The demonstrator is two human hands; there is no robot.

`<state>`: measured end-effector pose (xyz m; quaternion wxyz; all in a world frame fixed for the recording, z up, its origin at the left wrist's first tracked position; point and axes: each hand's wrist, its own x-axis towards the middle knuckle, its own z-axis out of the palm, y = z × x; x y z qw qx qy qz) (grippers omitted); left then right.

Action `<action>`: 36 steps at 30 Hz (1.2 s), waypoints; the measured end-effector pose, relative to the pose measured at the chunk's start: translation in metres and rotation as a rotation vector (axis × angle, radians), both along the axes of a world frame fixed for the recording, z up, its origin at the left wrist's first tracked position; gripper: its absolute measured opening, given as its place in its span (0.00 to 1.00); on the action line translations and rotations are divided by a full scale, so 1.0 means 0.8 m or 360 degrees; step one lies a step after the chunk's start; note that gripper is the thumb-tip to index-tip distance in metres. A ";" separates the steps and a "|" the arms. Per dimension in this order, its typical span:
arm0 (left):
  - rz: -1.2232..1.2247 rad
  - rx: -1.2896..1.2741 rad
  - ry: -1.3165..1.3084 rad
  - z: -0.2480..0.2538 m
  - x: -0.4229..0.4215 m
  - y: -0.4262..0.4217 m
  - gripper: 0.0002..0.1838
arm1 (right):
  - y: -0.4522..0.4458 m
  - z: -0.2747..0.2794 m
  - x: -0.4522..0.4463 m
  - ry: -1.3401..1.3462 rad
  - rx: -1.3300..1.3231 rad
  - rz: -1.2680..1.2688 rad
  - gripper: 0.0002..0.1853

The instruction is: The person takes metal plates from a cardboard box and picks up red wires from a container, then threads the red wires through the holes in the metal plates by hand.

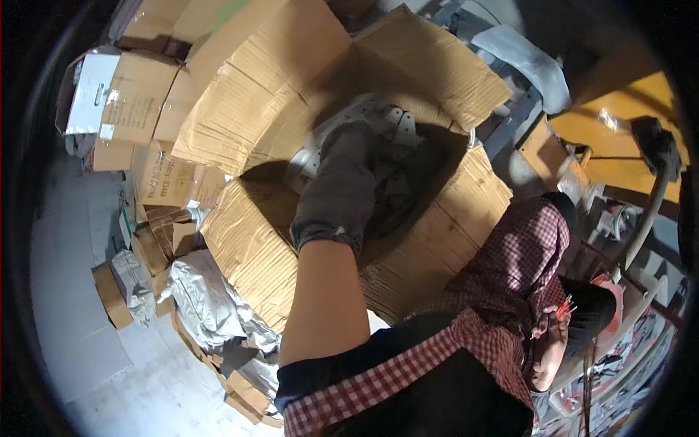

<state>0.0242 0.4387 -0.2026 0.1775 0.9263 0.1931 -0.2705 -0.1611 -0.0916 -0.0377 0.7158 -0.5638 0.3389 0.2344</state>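
My left hand (349,149), in a grey glove, reaches down into an open cardboard box (429,240). It is at some pale flat parts with small holes (404,125) inside the box. Its fingertips are lost in shadow, so whether they grip a part does not show. More pale pieces edge out beside the glove, and the box's lower inside is dark. Off to the right, my right hand (550,341) is held palm up near my knee, its fingers curled. Thin red pieces (564,309) with pale tips stick out at those fingers.
Cartons (135,95) are stacked at the upper left. Silvery plastic bags (200,295) lie left of the box. A yellow panel (619,138) and a curved metal bar (644,218) stand at the right. Crates of parts (611,386) sit at the lower right.
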 end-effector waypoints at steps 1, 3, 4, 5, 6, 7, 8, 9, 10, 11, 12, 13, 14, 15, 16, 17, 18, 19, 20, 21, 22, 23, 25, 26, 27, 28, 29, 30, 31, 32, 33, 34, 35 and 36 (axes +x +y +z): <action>0.0004 0.0044 0.0053 -0.001 -0.001 0.001 0.30 | 0.006 0.000 -0.002 -0.0037 0.0018 -0.0002 0.08; 0.0021 0.0139 0.0135 0.002 0.002 0.009 0.30 | 0.024 0.010 0.006 -0.0161 0.0104 0.0053 0.08; 0.0042 0.0186 0.0186 0.005 -0.005 0.017 0.30 | 0.026 0.013 0.003 -0.0154 0.0108 0.0049 0.08; 0.0070 0.0228 0.0234 0.005 -0.006 0.021 0.31 | 0.027 0.016 0.002 -0.0235 0.0012 0.0144 0.09; 0.0078 0.0226 0.0228 0.009 -0.013 0.030 0.31 | 0.026 0.018 0.004 -0.0324 -0.0086 0.0243 0.11; 0.0175 0.0170 0.0031 0.020 -0.021 0.041 0.31 | 0.023 0.017 0.005 -0.0335 -0.0087 0.0249 0.11; 0.0268 0.0114 -0.0167 0.031 -0.024 0.050 0.32 | 0.016 0.011 0.006 -0.0238 -0.0095 0.0083 0.09; 0.0268 0.0116 -0.0173 0.040 -0.022 0.057 0.32 | 0.006 -0.002 0.005 -0.0137 -0.0102 -0.0084 0.08; 0.0410 0.0040 -0.0221 0.051 -0.019 0.063 0.34 | -0.058 -0.060 -0.006 -0.0321 0.0279 0.0324 0.10; 0.0557 -0.0037 -0.0266 0.064 -0.016 0.064 0.36 | -0.056 -0.060 -0.007 -0.0319 0.0283 0.0326 0.10; 0.0566 -0.0032 -0.0266 0.099 -0.018 0.040 0.36 | -0.049 -0.055 -0.006 -0.0279 0.0243 0.0314 0.10; 0.0180 -0.0094 -0.0268 0.149 -0.019 -0.008 0.39 | -0.040 -0.048 -0.004 -0.0243 0.0200 0.0301 0.09; -0.0208 -0.0154 -0.0270 0.172 -0.017 -0.042 0.41 | -0.029 -0.041 -0.002 -0.0208 0.0156 0.0285 0.09; -0.0319 -0.0097 -0.0032 0.163 -0.012 -0.052 0.42 | -0.020 -0.034 0.000 -0.0177 0.0111 0.0267 0.08; -0.0431 -0.0039 0.0207 0.144 -0.008 -0.063 0.42 | -0.013 -0.030 0.001 -0.0146 0.0066 0.0246 0.08; -0.0213 -0.0045 -0.0101 0.053 -0.018 -0.073 0.43 | -0.010 -0.028 0.003 -0.0115 0.0018 0.0223 0.08; 0.0008 -0.0054 -0.0411 -0.045 -0.030 -0.076 0.43 | -0.033 -0.036 0.001 -0.0097 0.0237 0.0310 0.08; 0.0004 -0.0061 -0.0418 -0.082 -0.033 -0.076 0.43 | -0.024 -0.031 0.006 -0.0104 0.0230 0.0306 0.08; -0.0042 0.0245 -0.0657 -0.112 -0.042 -0.079 0.37 | -0.009 -0.015 0.007 -0.0184 0.0217 0.0197 0.06; -0.0075 0.0553 -0.0885 -0.122 -0.053 -0.086 0.31 | 0.003 -0.002 0.007 -0.0257 0.0203 0.0102 0.06; -0.0064 0.0552 -0.0887 -0.112 -0.055 -0.092 0.31 | 0.011 0.002 0.008 -0.0207 0.0079 -0.0017 0.07; -0.0032 0.0557 -0.0791 -0.091 -0.049 -0.099 0.35 | 0.013 0.003 0.011 -0.0222 0.0082 -0.0018 0.07; -0.0008 0.0560 -0.0692 -0.058 -0.047 -0.114 0.38 | 0.013 0.005 0.010 -0.0165 0.0066 0.0016 0.07; 0.0173 0.0338 -0.0799 -0.047 -0.047 -0.119 0.33 | 0.006 -0.003 0.007 -0.0197 0.0120 0.0041 0.07; 0.0353 0.0114 -0.0900 -0.037 -0.048 -0.124 0.28 | 0.003 -0.004 0.006 -0.0198 0.0124 0.0036 0.07; 0.0535 -0.0114 -0.0997 -0.027 -0.048 -0.127 0.24 | 0.001 -0.005 0.007 -0.0194 0.0157 0.0057 0.06; 0.0715 -0.0346 -0.1093 -0.020 -0.046 -0.129 0.19 | 0.001 -0.004 0.008 -0.0193 0.0189 0.0079 0.06; 0.0891 -0.0583 -0.1185 -0.014 -0.043 -0.131 0.15 | 0.004 -0.002 0.009 -0.0203 0.0191 0.0075 0.06; 0.0883 -0.0587 -0.1195 -0.059 0.090 -0.129 0.15 | 0.008 0.002 0.009 -0.0169 0.0135 0.0010 0.06; 0.0962 -0.1200 -0.1189 -0.072 0.059 -0.121 0.14 | 0.010 0.004 0.009 -0.0131 0.0076 -0.0056 0.05; 0.1026 -0.1811 -0.1144 -0.072 -0.001 -0.109 0.14 | 0.009 0.006 0.008 -0.0130 0.0076 -0.0060 0.05; 0.1071 -0.2424 -0.1068 -0.077 -0.036 -0.101 0.13 | 0.006 0.004 0.008 -0.0116 0.0084 -0.0041 0.05; 0.1088 -0.3038 -0.0958 -0.093 -0.040 -0.097 0.12 | 0.006 0.003 0.009 -0.0106 0.0094 -0.0023 0.05; 0.1074 -0.3652 -0.0803 -0.108 -0.042 -0.093 0.12 | 0.007 0.003 0.009 -0.0114 0.0094 -0.0027 0.05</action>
